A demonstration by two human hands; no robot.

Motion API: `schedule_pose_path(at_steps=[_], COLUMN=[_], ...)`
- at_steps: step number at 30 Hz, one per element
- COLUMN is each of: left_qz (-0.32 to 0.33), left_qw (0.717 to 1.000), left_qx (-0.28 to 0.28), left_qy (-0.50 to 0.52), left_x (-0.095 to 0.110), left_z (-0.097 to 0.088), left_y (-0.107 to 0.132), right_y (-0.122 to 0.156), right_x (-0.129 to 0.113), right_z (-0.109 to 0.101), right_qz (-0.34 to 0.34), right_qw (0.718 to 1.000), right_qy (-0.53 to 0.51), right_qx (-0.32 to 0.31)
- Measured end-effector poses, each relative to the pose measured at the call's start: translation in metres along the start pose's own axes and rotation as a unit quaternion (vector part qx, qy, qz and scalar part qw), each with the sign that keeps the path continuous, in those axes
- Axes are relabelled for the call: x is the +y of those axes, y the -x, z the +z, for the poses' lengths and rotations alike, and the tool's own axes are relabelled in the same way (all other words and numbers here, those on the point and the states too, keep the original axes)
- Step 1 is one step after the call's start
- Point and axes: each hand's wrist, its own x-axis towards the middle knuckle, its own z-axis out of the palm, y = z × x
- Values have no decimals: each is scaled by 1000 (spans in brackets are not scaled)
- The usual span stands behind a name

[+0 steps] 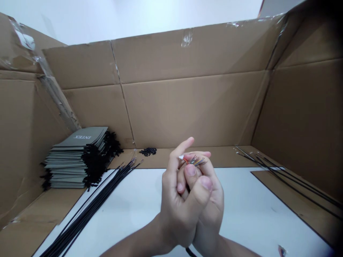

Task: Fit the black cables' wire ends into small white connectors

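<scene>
Tall cardboard walls close the bench in on the left, back and right, with only the near side open; the white top lies bare across its middle, so the freest room is around and in front of the hands; a stack of grey folded bags with black cords sits in the left back corner, hard against the cardboard; a long bundle of black cables runs slantwise from the lower left edge toward the back, and a thinner spread of black cables lies along the right side; a little heap of black bits rests at the foot of the back wall; the left hand and right hand are pressed together above the middle of the bench, both pinched on one cable end; its stripped tip fans into thin coloured wires, red, orange and blue-grey, poking out past the fingertips.
</scene>
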Motion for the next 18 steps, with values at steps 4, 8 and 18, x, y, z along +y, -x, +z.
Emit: schedule_pose_path(at_steps=[4, 8, 18], left_qz=[4, 12, -10], left_qw=[1000, 1000, 1000], left_qx=[0, 1, 11], left_qy=[-2, -10, 21], left_x=[0, 0, -1], left_z=[0, -1, 1], left_y=[-1, -1, 4], right_y=[-1, -3, 0], right_x=[-1, -1, 4], right_z=[0, 1, -5], right_qz=[1, -17, -29], right_qw=[1000, 999, 999], right_qy=[7, 30, 31], right_qx=[-7, -12, -19])
